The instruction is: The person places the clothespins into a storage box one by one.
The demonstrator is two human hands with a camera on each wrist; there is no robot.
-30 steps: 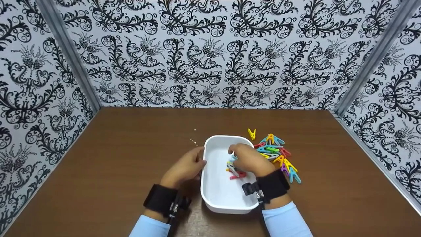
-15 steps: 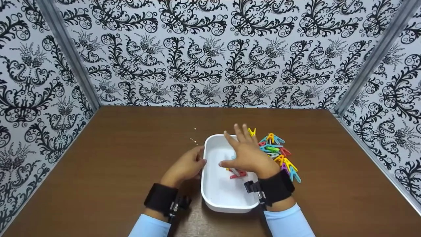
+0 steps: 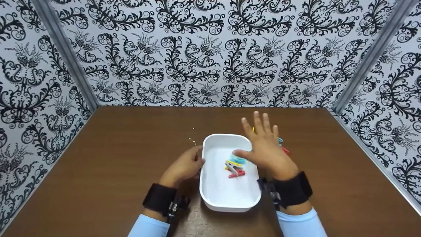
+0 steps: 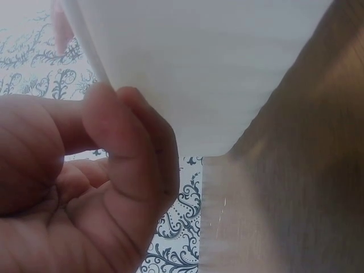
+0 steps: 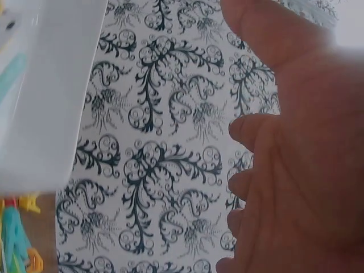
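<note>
A white plastic tub (image 3: 213, 197) stands on the table, holding a few clothespins: light blue clothespins (image 3: 237, 160), a grey clothespin (image 3: 232, 168), a red clothespin (image 3: 236, 173) and some yellow. My left hand (image 3: 184, 166) grips the tub's left rim, its fingertips (image 4: 105, 116) at the edge in the left wrist view. My right hand (image 3: 269, 151) is raised over the tub's right side with fingers spread and nothing in it. It hides most of the loose clothespins on the table; a red clothespin (image 3: 285, 150) and bits of blue and yellow show past it.
The brown tabletop (image 3: 138, 141) carries small white specks (image 3: 192, 140) left of the tub's far end. Patterned wall panels (image 3: 197, 65) enclose the back and sides. In the right wrist view, loose clothespins (image 5: 14, 239) lie beyond the tub's edge.
My right hand has come up out of the tub, spread its fingers and moved right over the loose pile. Clothespins now show uncovered in the tub. The left hand has stayed at the rim.
</note>
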